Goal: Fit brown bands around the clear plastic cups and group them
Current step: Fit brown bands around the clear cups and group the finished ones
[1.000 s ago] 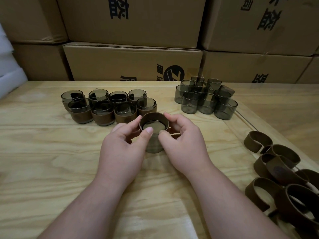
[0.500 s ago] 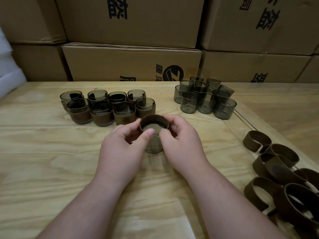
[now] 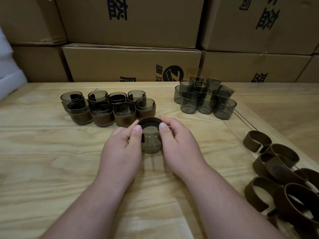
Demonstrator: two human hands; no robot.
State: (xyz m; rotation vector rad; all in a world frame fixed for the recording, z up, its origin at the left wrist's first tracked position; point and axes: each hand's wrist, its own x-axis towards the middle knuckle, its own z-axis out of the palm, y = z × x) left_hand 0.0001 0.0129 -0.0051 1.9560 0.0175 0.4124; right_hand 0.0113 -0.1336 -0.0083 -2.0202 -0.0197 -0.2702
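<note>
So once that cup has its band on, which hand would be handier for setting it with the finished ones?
Probably the left hand. The banded cups sit on the left, just beyond it, while the right hand is nearer the bare cups and loose bands.

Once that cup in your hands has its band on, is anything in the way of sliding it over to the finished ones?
Nothing visible is. The smoky clear plastic cup, held by the left hand and right hand, sits just in front of the group of brown-banded cups, with only bare wooden table around.
</note>
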